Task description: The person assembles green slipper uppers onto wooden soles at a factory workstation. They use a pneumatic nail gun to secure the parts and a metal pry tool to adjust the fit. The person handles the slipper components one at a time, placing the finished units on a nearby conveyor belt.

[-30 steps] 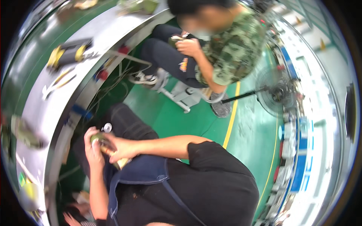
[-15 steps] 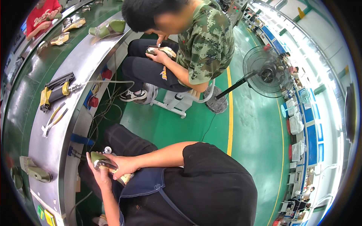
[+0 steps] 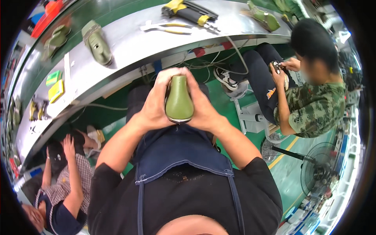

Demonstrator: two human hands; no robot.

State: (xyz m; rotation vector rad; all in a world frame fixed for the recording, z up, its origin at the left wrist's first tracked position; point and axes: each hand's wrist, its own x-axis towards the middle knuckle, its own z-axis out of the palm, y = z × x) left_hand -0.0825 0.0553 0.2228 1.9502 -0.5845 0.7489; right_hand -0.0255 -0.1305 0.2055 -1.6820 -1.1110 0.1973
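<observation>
A green shoe last [image 3: 179,98] is between my two hands in front of my apron, its smooth top facing up. Along its lower end runs a thin dark, shiny edge, perhaps of a shoe upper; the rest is hidden underneath. My left hand [image 3: 156,103] wraps its left side, and my right hand [image 3: 202,105] presses on the right side. The fingers of both hands curl round the far end. Beyond them, on the metal bench, lie pincers [image 3: 168,28] with yellow-and-black handles and a yellow-and-black air nail gun [image 3: 192,13] with a hose.
The curved metal bench [image 3: 129,43] holds another green last [image 3: 98,45], one farther right [image 3: 264,17], and yellow [image 3: 56,91] and green packets. A co-worker in camouflage [image 3: 313,109] sits at right, handling a shoe; another person [image 3: 66,188] sits at left. A fan [image 3: 321,172] stands behind right.
The view has swung left. The shoe last has turned: its green top now faces up, where shiny upper showed before. My hands have shifted from a crossed hold to its two sides.
</observation>
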